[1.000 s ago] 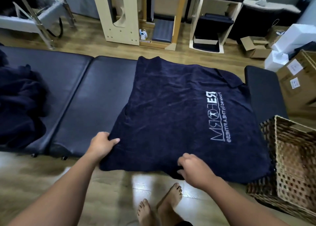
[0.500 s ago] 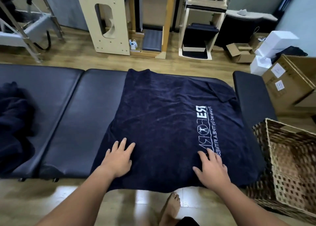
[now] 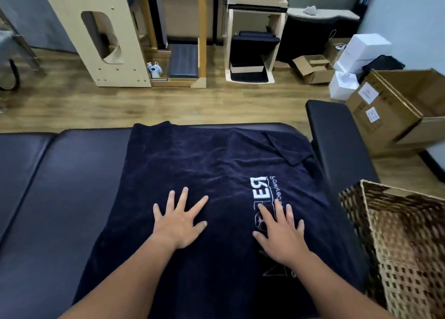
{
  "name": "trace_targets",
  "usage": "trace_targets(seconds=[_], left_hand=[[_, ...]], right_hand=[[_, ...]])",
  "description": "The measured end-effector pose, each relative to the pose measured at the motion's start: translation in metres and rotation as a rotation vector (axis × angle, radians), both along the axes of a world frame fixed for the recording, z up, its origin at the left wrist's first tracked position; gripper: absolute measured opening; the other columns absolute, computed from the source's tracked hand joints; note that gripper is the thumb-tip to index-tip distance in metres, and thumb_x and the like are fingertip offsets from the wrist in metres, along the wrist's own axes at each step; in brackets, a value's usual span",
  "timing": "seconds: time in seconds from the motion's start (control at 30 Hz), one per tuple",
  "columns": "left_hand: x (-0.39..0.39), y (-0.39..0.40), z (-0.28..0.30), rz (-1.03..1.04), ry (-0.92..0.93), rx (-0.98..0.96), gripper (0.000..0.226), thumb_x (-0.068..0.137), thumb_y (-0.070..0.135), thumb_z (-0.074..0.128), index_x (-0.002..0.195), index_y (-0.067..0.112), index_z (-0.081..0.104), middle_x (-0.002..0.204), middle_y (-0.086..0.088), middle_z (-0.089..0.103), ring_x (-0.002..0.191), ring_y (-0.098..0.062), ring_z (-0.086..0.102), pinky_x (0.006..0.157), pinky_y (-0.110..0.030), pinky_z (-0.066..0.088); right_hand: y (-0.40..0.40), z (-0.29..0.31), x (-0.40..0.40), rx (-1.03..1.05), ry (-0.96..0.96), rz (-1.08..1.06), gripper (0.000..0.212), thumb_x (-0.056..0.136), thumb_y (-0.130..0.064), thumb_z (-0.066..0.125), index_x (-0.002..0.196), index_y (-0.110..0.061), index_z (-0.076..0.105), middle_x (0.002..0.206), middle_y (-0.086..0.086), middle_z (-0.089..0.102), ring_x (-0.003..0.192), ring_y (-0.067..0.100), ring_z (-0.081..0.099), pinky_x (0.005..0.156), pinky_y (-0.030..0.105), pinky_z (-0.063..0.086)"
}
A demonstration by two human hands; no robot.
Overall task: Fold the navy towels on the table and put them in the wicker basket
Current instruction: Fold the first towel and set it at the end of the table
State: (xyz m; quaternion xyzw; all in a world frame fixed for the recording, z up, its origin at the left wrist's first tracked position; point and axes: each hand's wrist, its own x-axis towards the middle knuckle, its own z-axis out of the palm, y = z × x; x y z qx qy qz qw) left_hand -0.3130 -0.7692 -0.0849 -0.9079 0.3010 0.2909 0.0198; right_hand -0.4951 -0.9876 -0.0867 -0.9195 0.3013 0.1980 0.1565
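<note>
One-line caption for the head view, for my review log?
Both hands, left hand and right hand, press flat on the navy towel spread over the table, wicker basket alongside.

A wood-plank floor [image 3: 72, 106] runs across the room, with a pale grey wall [image 3: 407, 17] at the right. A light plywood frame [image 3: 96, 41] with a cut-out stands at the back, beside a pale wooden shelf unit [image 3: 252, 41] holding dark cushions. At the right lie open cardboard boxes [image 3: 390, 106] and white boxes [image 3: 361, 51]. The light is soft and even
</note>
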Motion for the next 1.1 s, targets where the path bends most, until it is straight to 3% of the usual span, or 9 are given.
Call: trace_targets(seconds=[0.13, 0.27, 0.4, 0.5, 0.6, 0.67, 0.77, 0.9, 1.1], left_hand=[[0.029, -0.064, -0.001, 0.040, 0.018, -0.013, 0.070, 0.088, 0.083, 0.025, 0.139, 0.071, -0.022, 0.160, 0.005, -0.038, 0.149, -0.038, -0.030, 0.114, -0.073, -0.006], [0.065, -0.114, -0.001, 0.068, -0.011, 0.055, 0.080, 0.080, 0.092, 0.025, 0.142, 0.069, -0.020, 0.161, 0.001, -0.037, 0.148, -0.042, -0.030, 0.111, -0.078, -0.004], [0.098, -0.154, 0.003, 0.170, 0.062, 0.086, 0.096, 0.068, 0.098, 0.039, 0.139, 0.072, -0.020, 0.162, -0.002, -0.034, 0.149, -0.051, -0.018, 0.109, -0.080, 0.008], [0.103, -0.169, 0.005, 0.215, 0.072, 0.117, 0.109, 0.062, 0.095, 0.055, 0.136, 0.074, -0.023, 0.161, -0.007, -0.036, 0.146, -0.056, -0.015, 0.107, -0.082, 0.011], [0.106, -0.179, 0.003, 0.244, 0.085, 0.151, 0.119, 0.058, 0.091, 0.064, 0.132, 0.075, -0.027, 0.158, -0.009, -0.040, 0.145, -0.058, -0.017, 0.106, -0.083, 0.009], [0.110, -0.182, 0.003, 0.232, 0.073, 0.176, 0.123, 0.057, 0.090, 0.066, 0.130, 0.073, -0.031, 0.157, -0.012, -0.041, 0.144, -0.057, -0.022, 0.106, -0.084, 0.005], [0.114, -0.186, 0.002, 0.202, 0.061, 0.196, 0.131, 0.054, 0.090, 0.069, 0.129, 0.070, -0.036, 0.156, -0.018, -0.041, 0.143, -0.050, -0.034, 0.104, -0.084, 0.003], [0.119, -0.193, 0.003, 0.186, 0.078, 0.208, 0.137, 0.054, 0.086, 0.074, 0.131, 0.067, -0.038, 0.154, -0.025, -0.041, 0.143, -0.052, -0.032, 0.107, -0.082, 0.010], [0.117, -0.191, 0.001, 0.142, 0.062, 0.198, 0.137, 0.058, 0.087, 0.070, 0.133, 0.060, -0.041, 0.151, -0.029, -0.042, 0.141, -0.055, -0.032, 0.110, -0.078, 0.009]], right_hand=[[-0.044, -0.003, 0.041, 0.012, -0.105, 0.001, 0.049, 0.100, -0.057, 0.041, 0.145, -0.045, 0.023, 0.168, 0.000, -0.009, 0.154, 0.033, -0.014, 0.118, 0.068, 0.006], [-0.093, -0.008, 0.085, 0.017, -0.106, -0.052, 0.060, 0.102, -0.057, 0.034, 0.155, -0.037, 0.015, 0.168, -0.002, -0.010, 0.154, 0.028, -0.014, 0.118, 0.066, 0.003], [-0.143, -0.011, 0.126, -0.035, -0.134, -0.072, 0.055, 0.102, -0.057, 0.035, 0.151, -0.038, 0.020, 0.167, -0.002, 0.002, 0.150, 0.032, 0.014, 0.116, 0.070, 0.009], [-0.169, -0.012, 0.149, -0.034, -0.159, -0.135, 0.048, 0.101, -0.055, 0.040, 0.145, -0.045, 0.025, 0.167, -0.005, -0.005, 0.153, 0.033, -0.001, 0.110, 0.077, 0.007], [-0.188, -0.012, 0.174, -0.015, -0.158, -0.325, 0.038, 0.103, -0.048, 0.039, 0.140, -0.038, 0.033, 0.167, 0.008, 0.003, 0.153, 0.038, -0.007, 0.109, 0.079, 0.007], [-0.196, -0.008, 0.186, -0.063, -0.178, -0.392, 0.037, 0.106, -0.039, 0.037, 0.141, -0.028, 0.038, 0.162, 0.008, 0.023, 0.150, 0.040, 0.010, 0.109, 0.075, 0.017], [-0.209, -0.004, 0.191, -0.224, -0.226, -0.398, 0.032, 0.105, -0.032, 0.042, 0.136, -0.024, 0.049, 0.141, 0.005, 0.048, 0.130, 0.035, 0.038, 0.097, 0.056, 0.033], [-0.221, -0.001, 0.193, -0.225, -0.235, -0.340, 0.034, 0.098, -0.043, 0.059, 0.127, -0.027, 0.064, 0.129, 0.006, 0.054, 0.121, 0.032, 0.047, 0.094, 0.049, 0.042], [-0.225, -0.003, 0.188, -0.256, -0.282, -0.249, 0.019, 0.100, -0.029, 0.058, 0.111, -0.018, 0.070, 0.110, 0.005, 0.059, 0.104, 0.030, 0.055, 0.077, 0.040, 0.048]])
